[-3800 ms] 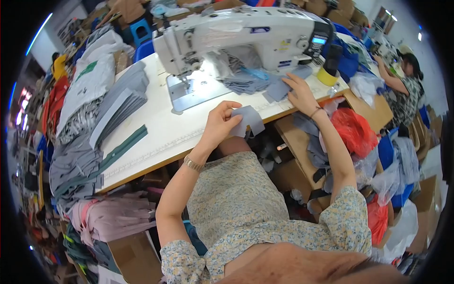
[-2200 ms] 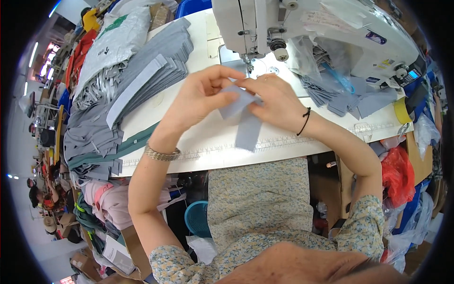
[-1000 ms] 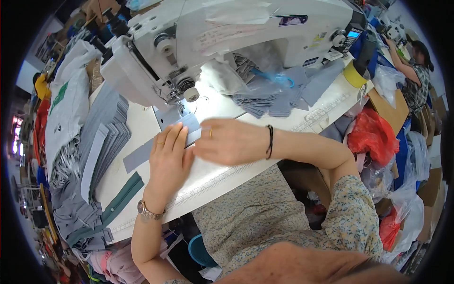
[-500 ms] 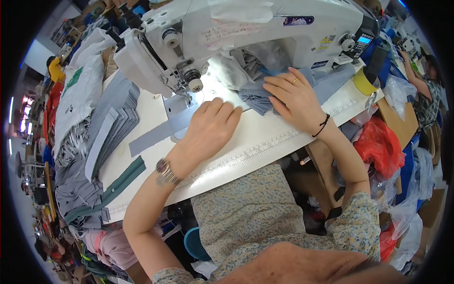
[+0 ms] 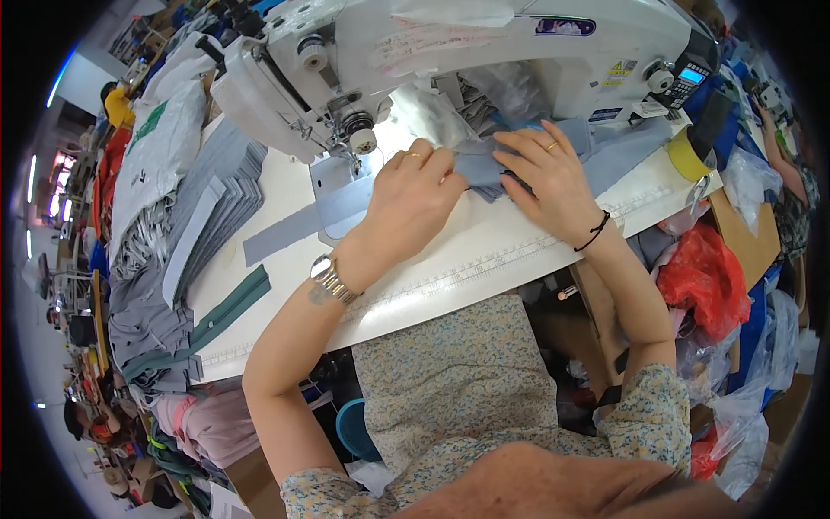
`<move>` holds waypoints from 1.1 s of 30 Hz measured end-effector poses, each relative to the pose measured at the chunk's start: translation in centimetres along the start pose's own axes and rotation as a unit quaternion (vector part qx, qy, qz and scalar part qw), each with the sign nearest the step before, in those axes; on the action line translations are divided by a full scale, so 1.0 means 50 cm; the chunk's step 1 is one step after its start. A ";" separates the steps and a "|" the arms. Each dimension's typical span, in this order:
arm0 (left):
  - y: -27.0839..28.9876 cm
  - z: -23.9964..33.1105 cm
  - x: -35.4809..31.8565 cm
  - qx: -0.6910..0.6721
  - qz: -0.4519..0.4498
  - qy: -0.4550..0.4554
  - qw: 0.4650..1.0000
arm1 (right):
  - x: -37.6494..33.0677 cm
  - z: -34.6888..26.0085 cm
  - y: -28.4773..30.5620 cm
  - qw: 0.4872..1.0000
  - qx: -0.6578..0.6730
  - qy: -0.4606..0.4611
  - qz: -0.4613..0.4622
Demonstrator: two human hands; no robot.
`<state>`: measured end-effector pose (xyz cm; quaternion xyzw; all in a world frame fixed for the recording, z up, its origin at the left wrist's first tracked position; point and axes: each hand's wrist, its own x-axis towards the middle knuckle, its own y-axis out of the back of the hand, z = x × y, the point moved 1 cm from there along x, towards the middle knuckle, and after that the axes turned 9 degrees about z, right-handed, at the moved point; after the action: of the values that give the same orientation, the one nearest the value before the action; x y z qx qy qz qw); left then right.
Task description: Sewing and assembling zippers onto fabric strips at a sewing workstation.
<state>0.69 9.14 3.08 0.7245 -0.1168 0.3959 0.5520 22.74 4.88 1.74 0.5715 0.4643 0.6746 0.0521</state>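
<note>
1. While the left hand (image 5: pixel 413 199) bends its fingers inward in front of the sewing machine (image 5: pixel 519 65), its knuckles face up and its fingertips are mostly hidden; whether it grips anything cannot be told.
2. The right hand (image 5: pixel 546 177) lies over the pile of loose grey pieces (image 5: pixel 481 176), its fingers slightly parted and its thumb set apart from them; whether it pinches a piece cannot be told.
3. The grey strip (image 5: pixel 281 235) lies flat on the white table (image 5: pixel 432 264), slanting across the metal plate (image 5: pixel 333 175) below the machine's head; its right end disappears behind the left hand.
4. The pile sits between the two hands and partly under the right one, beside clear plastic wrapping (image 5: pixel 510 86).
5. Farther left, a stack of grey cut pieces (image 5: pixel 218 206) lies beside a white sack (image 5: pixel 160 164), with a green strip (image 5: pixel 232 310) nearer the table's front edge.
6. A yellow roll (image 5: pixel 687 157) stands at the table's right end, near a red plastic bag (image 5: pixel 705 281).
</note>
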 end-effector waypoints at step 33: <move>0.115 -0.102 -0.168 0.005 -0.021 0.121 0.992 | 0.124 -0.153 -0.150 0.977 0.125 0.129 -0.112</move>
<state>-10.62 9.36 1.62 0.6763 -0.0316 0.4695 0.5668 10.90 8.49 1.74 0.4260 0.6088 0.6692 -0.0052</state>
